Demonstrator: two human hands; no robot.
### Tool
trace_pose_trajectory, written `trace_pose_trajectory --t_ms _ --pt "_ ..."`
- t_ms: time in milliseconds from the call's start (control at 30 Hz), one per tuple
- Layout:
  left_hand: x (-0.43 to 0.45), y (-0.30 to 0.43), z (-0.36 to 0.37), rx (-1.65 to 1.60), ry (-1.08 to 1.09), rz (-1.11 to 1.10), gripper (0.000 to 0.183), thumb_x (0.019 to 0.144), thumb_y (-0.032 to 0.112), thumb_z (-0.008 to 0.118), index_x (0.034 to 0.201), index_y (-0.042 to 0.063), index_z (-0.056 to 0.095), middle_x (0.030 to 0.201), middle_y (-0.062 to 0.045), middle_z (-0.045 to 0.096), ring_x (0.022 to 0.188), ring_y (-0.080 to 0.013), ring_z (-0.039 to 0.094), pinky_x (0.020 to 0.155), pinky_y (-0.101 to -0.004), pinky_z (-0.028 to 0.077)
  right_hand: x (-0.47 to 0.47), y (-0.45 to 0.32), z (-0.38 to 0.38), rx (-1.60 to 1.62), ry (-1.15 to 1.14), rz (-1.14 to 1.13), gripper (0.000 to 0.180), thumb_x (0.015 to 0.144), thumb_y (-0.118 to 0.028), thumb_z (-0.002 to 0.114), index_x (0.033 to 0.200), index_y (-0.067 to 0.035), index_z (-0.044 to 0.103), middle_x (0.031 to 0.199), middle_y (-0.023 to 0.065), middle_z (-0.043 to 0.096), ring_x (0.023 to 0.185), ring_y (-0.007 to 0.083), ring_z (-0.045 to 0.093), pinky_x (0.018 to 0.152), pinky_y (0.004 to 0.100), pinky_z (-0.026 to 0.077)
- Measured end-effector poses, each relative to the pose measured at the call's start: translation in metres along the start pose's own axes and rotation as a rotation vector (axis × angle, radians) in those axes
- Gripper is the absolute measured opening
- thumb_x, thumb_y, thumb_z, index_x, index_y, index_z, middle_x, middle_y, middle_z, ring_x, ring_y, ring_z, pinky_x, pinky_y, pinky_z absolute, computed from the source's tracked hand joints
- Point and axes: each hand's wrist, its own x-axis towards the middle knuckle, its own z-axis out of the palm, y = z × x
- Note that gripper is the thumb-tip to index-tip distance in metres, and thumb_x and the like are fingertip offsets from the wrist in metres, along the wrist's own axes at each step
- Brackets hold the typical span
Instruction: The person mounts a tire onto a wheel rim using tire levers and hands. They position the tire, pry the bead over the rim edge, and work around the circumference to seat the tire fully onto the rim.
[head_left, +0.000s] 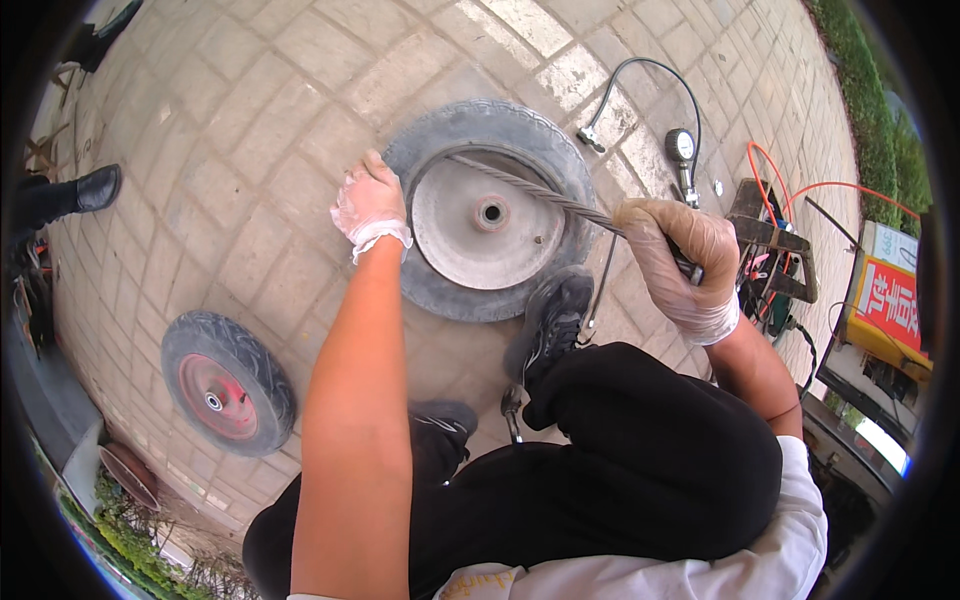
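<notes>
A wheel with a black rubber tyre (457, 296) and a grey metal rim (450, 232) lies flat on the paving. My right hand (686, 262), in a thin clear glove, is closed around the handle end of a long twisted metal tyre lever (555, 196). The lever slants across the wheel, its far tip at the upper left of the rim, by the tyre's inner edge. My left hand (371, 202), gloved too, is at the tyre's left side with fingers curled; whether it grips the tyre cannot be told. My shoe (559, 315) is against the tyre's lower right edge.
A smaller wheel with a red rim (217, 397) lies at the lower left. A pressure gauge (681, 146) with a black hose is at the upper right. Beside my right hand stands a tool carrier (776, 240) with an orange hose. Another person's shoe (99, 187) shows at the far left.
</notes>
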Motion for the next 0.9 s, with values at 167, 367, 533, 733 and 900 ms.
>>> trace_pose_trajectory --t_ms 167,367,533,733,900 --pt "0.002 -0.001 0.002 -0.012 0.001 0.008 0.054 0.103 0.045 0.030 0.109 0.009 0.070 0.107 -0.014 0.072 0.099 -0.0355 0.067 0.087 -0.0501 0.049 0.048 -0.041 -0.003 -0.031 -0.172 0.103 0.012 0.089 -0.007 0.070 0.088 0.004 0.070 0.060 0.0143 0.058 0.051 0.0141 0.055 0.053 0.0296 0.047" --pt "0.002 -0.001 0.001 -0.060 -0.055 -0.013 0.059 0.104 0.049 0.027 0.112 0.008 0.069 0.111 -0.015 0.071 0.104 -0.0370 0.066 0.091 -0.0513 0.048 0.073 -0.062 0.007 -0.036 -0.225 0.143 0.016 0.093 -0.011 0.069 0.090 0.005 0.069 0.064 -0.0008 0.054 0.063 0.0034 0.046 0.056 0.0235 0.041" --pt "0.003 -0.002 0.001 -0.054 -0.062 0.000 0.059 0.104 0.048 0.027 0.111 0.008 0.069 0.110 -0.015 0.071 0.102 -0.0370 0.067 0.089 -0.0521 0.049 0.102 -0.066 0.018 -0.162 -0.201 0.036 0.029 0.089 -0.022 0.070 0.092 0.007 0.071 0.067 0.0054 0.061 0.065 0.0068 0.051 0.061 0.0291 0.046" --pt "0.004 0.001 -0.001 -0.020 -0.056 -0.005 0.057 0.103 0.048 0.028 0.110 0.010 0.070 0.106 -0.015 0.072 0.098 -0.0377 0.068 0.086 -0.0530 0.050 0.168 -0.077 0.040 -0.350 -0.259 -0.030 0.032 0.088 -0.026 0.068 0.090 0.007 0.070 0.069 0.0077 0.062 0.068 0.0112 0.056 0.063 0.0323 0.048" --pt "0.005 0.001 0.005 -0.005 -0.054 0.003 0.054 0.103 0.047 0.031 0.109 0.010 0.070 0.108 -0.012 0.072 0.101 -0.0348 0.067 0.086 -0.0515 0.049 0.218 -0.078 0.074 -0.478 -0.316 -0.065 0.030 0.088 -0.024 0.068 0.093 0.005 0.071 0.075 0.0096 0.064 0.073 0.0144 0.058 0.066 0.0337 0.049"
